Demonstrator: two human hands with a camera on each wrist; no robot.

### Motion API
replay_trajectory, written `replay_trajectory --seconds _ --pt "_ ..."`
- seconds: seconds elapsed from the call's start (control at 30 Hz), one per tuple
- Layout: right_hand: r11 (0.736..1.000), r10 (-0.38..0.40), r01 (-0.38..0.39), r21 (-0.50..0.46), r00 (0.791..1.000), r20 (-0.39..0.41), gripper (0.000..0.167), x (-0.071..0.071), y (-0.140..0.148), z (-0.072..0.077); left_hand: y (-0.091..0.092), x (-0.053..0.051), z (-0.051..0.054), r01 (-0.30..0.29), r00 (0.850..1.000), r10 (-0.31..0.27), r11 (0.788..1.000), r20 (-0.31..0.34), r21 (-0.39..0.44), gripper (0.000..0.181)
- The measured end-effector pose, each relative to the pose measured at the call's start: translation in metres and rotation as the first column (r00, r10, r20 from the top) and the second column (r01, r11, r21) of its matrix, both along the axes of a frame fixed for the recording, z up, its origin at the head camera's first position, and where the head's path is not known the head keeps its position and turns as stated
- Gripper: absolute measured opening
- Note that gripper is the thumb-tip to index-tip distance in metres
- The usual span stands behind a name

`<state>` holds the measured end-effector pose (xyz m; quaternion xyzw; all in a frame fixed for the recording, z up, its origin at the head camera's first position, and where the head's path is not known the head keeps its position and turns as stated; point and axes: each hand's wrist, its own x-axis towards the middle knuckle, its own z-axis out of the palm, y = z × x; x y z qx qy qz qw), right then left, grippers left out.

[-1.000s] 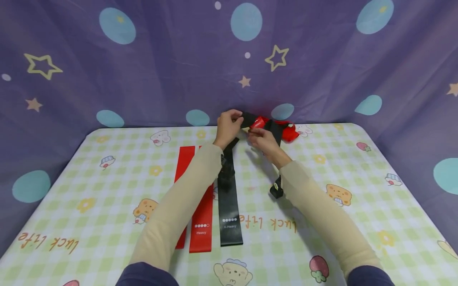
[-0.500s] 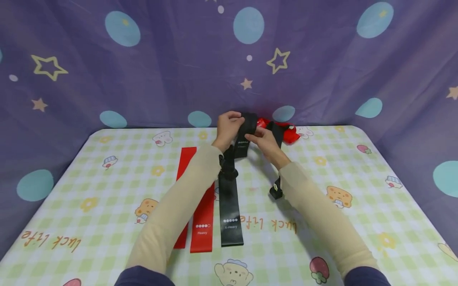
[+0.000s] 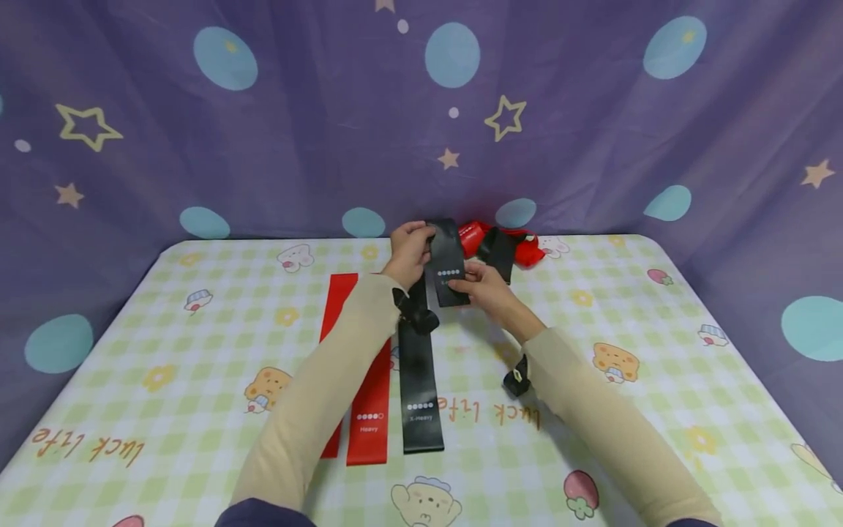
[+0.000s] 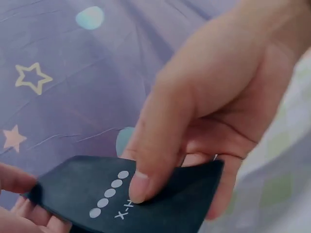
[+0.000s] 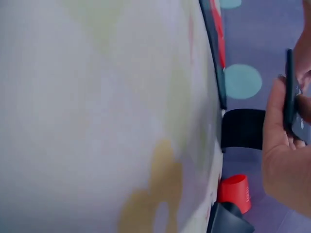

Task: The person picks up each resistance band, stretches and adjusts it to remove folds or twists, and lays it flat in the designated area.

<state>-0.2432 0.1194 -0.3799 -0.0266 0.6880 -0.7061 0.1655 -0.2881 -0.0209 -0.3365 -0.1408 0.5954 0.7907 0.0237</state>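
Observation:
A black resistance band with a row of white dots and partly covered lettering is held between both hands at the back of the table. My left hand pinches its upper left edge. My right hand grips the lower right end, thumb on the lettering. In the left wrist view the band lies folded flat, the right hand's thumb over "X-H" and the left hand's fingers at the far end. Seen edge-on in the right wrist view, the band sits in the right hand.
A second black band marked X-Heavy lies flat in front, beside a red band marked Heavy and another red band. Bunched red bands and a black band lie at the back right, near the purple curtain.
The black band has come away from the pile at the back right and now hangs nearly upright, dots facing the head camera. My right hand has moved down and toward me along it.

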Motion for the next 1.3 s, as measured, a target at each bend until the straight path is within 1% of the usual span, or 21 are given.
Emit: replay_trajectory --seconds 0.07,0.2,0.3,0.4,0.47,0.5,0.53,0.57,0.63,0.73,0.77,0.83,0.9,0.97,1.03,1.07,1.17,1.2,1.23,1.27,1.3 --pt "1.000 0.012 -0.012 -0.019 1.000 0.005 0.041 0.007 0.000 0.001 -0.001 0.001 -0.002 0.023 0.998 -0.026 0.998 0.050 0.061 0.031" --pt "1.000 0.005 -0.005 0.000 1.000 -0.002 0.039 0.020 0.001 0.003 -0.002 0.006 -0.003 0.051 0.987 -0.075 0.985 0.142 0.163 0.013" --pt "0.999 -0.007 0.008 0.042 1.000 -0.009 0.037 0.029 0.003 0.003 -0.002 0.008 -0.003 0.038 0.975 -0.089 0.969 0.202 0.243 0.028" --pt "0.997 -0.007 0.008 0.081 1.000 -0.014 0.037 0.037 0.006 0.004 0.000 0.006 -0.008 -0.007 0.967 -0.076 0.946 0.243 0.325 0.028" --pt "0.996 0.002 -0.001 0.094 1.000 -0.016 0.037 0.043 0.007 0.005 0.000 -0.015 -0.034 -0.007 0.974 -0.085 0.916 0.211 0.402 0.027" --pt "0.996 0.009 -0.007 0.094 1.000 -0.014 0.038 0.046 0.007 0.005 0.000 -0.028 -0.050 -0.013 0.977 -0.078 0.908 0.201 0.418 0.026" --pt "0.995 0.018 -0.016 0.096 1.000 -0.014 0.038 0.049 0.007 0.006 0.000 -0.029 -0.052 -0.023 0.977 -0.066 0.912 0.202 0.410 0.023" --pt "0.995 0.028 -0.027 0.096 1.000 -0.013 0.038 0.052 0.007 0.007 0.000 -0.025 -0.049 -0.025 0.978 -0.061 0.914 0.200 0.404 0.025" --pt "0.996 0.051 -0.050 0.079 0.999 -0.001 0.038 0.058 0.006 0.007 -0.001 -0.023 -0.050 -0.014 0.978 -0.058 0.939 0.199 0.344 0.031" --pt "0.992 0.085 -0.085 0.095 0.996 0.011 0.038 0.066 0.006 0.006 -0.001 0.014 -0.016 -0.007 0.973 -0.049 0.970 0.224 0.242 0.036" --pt "0.989 0.097 -0.098 0.112 0.995 0.014 0.038 0.068 0.006 0.006 -0.002 0.006 -0.028 0.007 0.977 -0.052 0.977 0.206 0.214 0.042" --pt "0.982 0.125 -0.127 0.141 0.992 0.024 0.038 0.073 0.007 0.005 -0.002 -0.017 -0.061 0.027 0.987 -0.048 0.990 0.155 0.136 0.058" --pt "0.975 0.154 -0.158 0.155 0.987 0.037 0.039 0.078 0.007 0.004 -0.002 -0.040 -0.092 0.037 0.993 -0.042 0.998 0.109 0.054 0.064" --pt "0.972 0.173 -0.180 0.151 0.983 0.057 0.040 0.082 0.008 0.003 0.000 -0.059 -0.117 0.037 0.997 -0.034 0.998 0.076 -0.043 0.069" --pt "0.972 0.180 -0.189 0.141 0.981 0.073 0.040 0.085 0.008 0.003 0.002 -0.049 -0.107 0.051 0.996 -0.046 0.997 0.077 -0.064 0.065" --pt "0.972 0.183 -0.192 0.135 0.980 0.075 0.039 0.087 0.008 0.002 0.002 -0.038 -0.096 0.056 0.996 -0.052 0.997 0.076 -0.054 0.065" --pt "0.972 0.191 -0.198 0.125 0.979 0.071 0.039 0.091 0.010 0.002 0.002 -0.031 -0.091 0.058 0.997 -0.057 0.998 0.057 -0.020 0.065" --pt "0.971 0.200 -0.207 0.122 0.978 0.066 0.040 0.092 0.010 0.002 0.002 -0.033 -0.092 0.050 0.997 -0.049 0.999 0.061 -0.020 0.064" --pt "0.968 0.213 -0.219 0.120 0.975 0.057 0.041 0.094 0.011 0.003 0.001 -0.036 -0.097 0.055 0.997 -0.054 0.998 0.049 -0.012 0.065" --pt "0.967 0.222 -0.226 0.116 0.974 0.052 0.041 0.095 0.012 0.003 0.001 -0.041 -0.101 0.050 0.998 -0.050 0.999 0.042 -0.008 0.066" --pt "0.966 0.230 -0.234 0.113 0.972 0.047 0.041 0.097 0.013 0.003 0.001 -0.050 -0.110 0.056 0.998 -0.056 0.998 0.039 -0.013 0.067"
